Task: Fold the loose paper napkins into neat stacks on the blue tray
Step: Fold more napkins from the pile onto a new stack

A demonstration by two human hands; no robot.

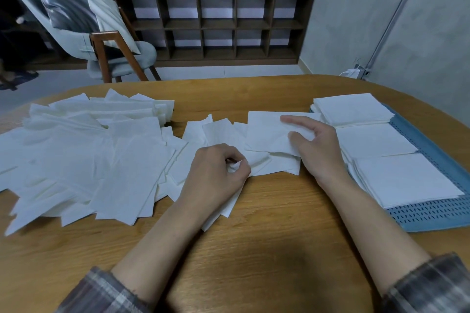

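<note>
A wide heap of loose white paper napkins (84, 157) covers the left half of the wooden table. On the right lies the blue tray (432, 213), holding three stacks of folded napkins (404, 178), the farthest being the thickest. Between heap and tray lies one napkin (267, 134), partly folded. My left hand (218, 175) pinches its near left corner with curled fingers. My right hand (312, 145) holds its right part, thumb under a raised flap and fingers stretched over the top.
The wooden table (267, 236) has a rounded far edge. Beyond it stand a grey chair (101, 43) with cushions, a dark cubby shelf (216, 25) with potted plants on top, and a grey wall on the right.
</note>
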